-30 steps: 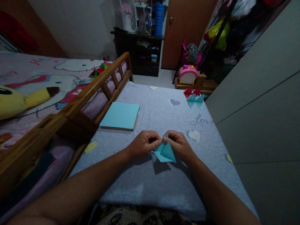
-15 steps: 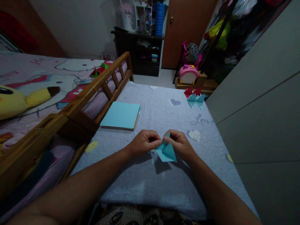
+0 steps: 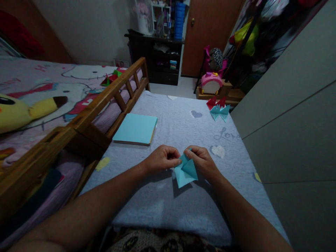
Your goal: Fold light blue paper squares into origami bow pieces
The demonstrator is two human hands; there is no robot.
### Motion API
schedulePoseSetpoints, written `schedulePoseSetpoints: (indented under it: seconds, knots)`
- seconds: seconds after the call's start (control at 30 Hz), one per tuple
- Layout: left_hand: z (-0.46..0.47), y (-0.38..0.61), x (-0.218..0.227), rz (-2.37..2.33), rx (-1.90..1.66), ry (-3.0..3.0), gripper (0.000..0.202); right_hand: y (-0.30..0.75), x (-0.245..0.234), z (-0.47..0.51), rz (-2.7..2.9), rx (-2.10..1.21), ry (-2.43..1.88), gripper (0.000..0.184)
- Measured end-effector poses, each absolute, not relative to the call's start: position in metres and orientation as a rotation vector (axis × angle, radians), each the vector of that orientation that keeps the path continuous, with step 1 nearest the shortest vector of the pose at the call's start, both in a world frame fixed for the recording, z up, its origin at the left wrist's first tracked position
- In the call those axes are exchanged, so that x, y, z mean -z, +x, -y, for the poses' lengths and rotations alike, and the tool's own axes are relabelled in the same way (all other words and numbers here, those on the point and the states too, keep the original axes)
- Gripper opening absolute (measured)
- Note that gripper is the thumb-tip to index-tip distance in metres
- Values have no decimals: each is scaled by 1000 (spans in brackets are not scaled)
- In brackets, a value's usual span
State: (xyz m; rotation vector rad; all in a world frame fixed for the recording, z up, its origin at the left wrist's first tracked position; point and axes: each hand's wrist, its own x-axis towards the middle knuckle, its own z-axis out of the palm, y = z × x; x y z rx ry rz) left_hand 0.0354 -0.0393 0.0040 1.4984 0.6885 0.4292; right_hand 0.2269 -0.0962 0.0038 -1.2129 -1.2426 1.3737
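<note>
A partly folded sheet of light-blue origami paper (image 3: 186, 173) is held just above the bed, its lower flaps spread and its creases showing. My left hand (image 3: 165, 157) pinches its upper left edge between thumb and fingers. On the other side, my right hand (image 3: 201, 158) grips the upper right corner, thumb on top. Fingertips of both hands behind the paper are hidden. To the left lies a square stack of origami paper (image 3: 135, 128) with a light-blue sheet uppermost. Folded light-blue paper shapes (image 3: 219, 112) and red ones (image 3: 215, 102) stand at the far right corner.
A wooden bed rail (image 3: 115, 92) runs along the left side. Beyond it are a yellow plush toy (image 3: 15, 113) and red-green folded paper (image 3: 111, 78). A pale cabinet (image 3: 294, 133) borders the right. A pink toy case (image 3: 211, 83) stands past the bed's far edge.
The lower part of the paper has opened out and its bottom point now reaches further toward me. Both hands keep nearly the same place and grip.
</note>
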Motion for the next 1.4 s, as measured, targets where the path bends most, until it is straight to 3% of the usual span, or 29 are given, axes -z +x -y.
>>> schedulePoseSetpoints:
  seconds: [0.2,0.33,0.4,0.53,0.6,0.97,1.4]
  knots:
    - [35,35,-4,-747,-602,1370,28,233,-3,96,1197,-1452,-1011,49]
    - [31,34,-6,-801,-728,1283,32,231,-9,100,1327,-1467,-904,81]
    - [30,34,-7,-815,-754,1276,33,228,-11,103,1402,-1339,-955,70]
    - [32,34,-8,-802,-729,1317,33,223,-11,103,1550,-1071,-1061,25]
    - [32,34,-7,-790,-709,1335,32,222,-10,101,1601,-1017,-1066,16]
    - [35,36,-3,-714,-814,1314,36,221,-16,101,1564,-1002,-1166,6]
    - [37,29,-12,-602,-882,1895,7,223,-4,101,1375,-1115,-1229,19]
